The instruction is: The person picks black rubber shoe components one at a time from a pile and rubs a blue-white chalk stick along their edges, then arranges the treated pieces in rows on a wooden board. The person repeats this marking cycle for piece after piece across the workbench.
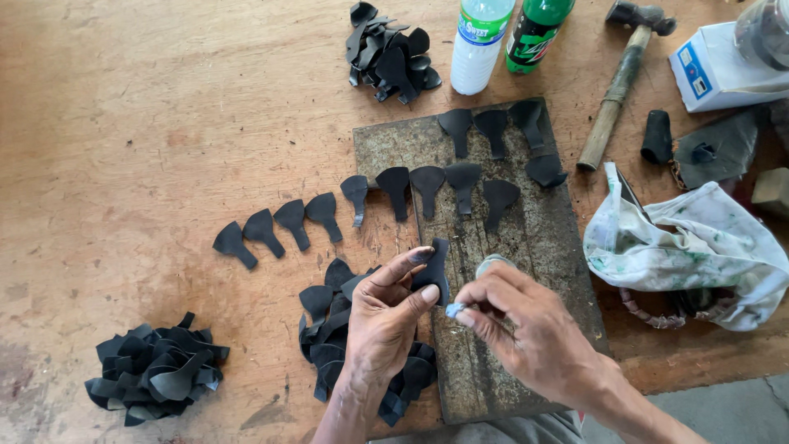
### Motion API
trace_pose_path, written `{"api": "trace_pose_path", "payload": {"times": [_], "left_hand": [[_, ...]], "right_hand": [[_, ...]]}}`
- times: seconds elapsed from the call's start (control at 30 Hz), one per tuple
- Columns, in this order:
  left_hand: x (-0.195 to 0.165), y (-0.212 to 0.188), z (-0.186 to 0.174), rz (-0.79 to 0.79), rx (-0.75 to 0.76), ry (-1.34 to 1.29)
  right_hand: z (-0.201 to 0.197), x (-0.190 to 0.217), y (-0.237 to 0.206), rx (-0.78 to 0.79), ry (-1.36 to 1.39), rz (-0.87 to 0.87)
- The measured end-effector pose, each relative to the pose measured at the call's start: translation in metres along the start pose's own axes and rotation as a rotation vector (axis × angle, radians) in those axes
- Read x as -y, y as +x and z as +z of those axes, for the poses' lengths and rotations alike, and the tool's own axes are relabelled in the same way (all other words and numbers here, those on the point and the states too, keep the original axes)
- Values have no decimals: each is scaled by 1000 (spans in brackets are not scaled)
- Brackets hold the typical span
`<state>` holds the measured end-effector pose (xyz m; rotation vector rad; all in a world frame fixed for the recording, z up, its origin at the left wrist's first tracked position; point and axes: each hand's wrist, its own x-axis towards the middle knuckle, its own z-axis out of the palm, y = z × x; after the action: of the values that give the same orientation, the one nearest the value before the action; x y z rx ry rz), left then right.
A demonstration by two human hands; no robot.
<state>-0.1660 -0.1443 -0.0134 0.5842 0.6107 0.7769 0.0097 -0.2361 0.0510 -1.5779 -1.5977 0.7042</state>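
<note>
My left hand [386, 316] pinches a black spade-shaped rubber piece [435, 271] upright over a worn grey metal slab [538, 238]. My right hand [526, 329] is closed around a small pale object [454, 310], its tip right beside the piece's lower edge; a round greyish thing [491, 263] shows behind its knuckles. Several matching black pieces lie in a row [329, 214] across the wooden table and slab, and more sit at the slab's top [493, 127].
Heaps of black pieces lie at lower left [156, 370], under my left wrist [329, 329] and at the top [390, 53]. Two plastic bottles [478, 41], a hammer [620, 78], a white box [715, 70] and a stained cloth [690, 247] fill the right side.
</note>
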Motion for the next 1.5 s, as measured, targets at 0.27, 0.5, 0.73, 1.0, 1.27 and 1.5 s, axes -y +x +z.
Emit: {"api": "trace_pose_path", "payload": {"times": [0.27, 0.5, 0.73, 1.0, 1.27, 1.5], "left_hand": [[2, 2, 3, -30, -25, -40], [2, 2, -7, -140, 17, -226], [0, 2, -3, -214, 27, -238], [-3, 1, 3, -171, 43, -185], [2, 5, 0, -193, 0, -131], [-3, 5, 5, -208, -8, -73]], "right_hand": [[11, -11, 3, -128, -37, -2], [7, -8, -7, -14, -5, 20], [-2, -8, 5, -160, -32, 47], [-7, -9, 12, -218, 29, 92], [-9, -12, 5, -191, 48, 111], [-10, -8, 13, -106, 10, 105]]}}
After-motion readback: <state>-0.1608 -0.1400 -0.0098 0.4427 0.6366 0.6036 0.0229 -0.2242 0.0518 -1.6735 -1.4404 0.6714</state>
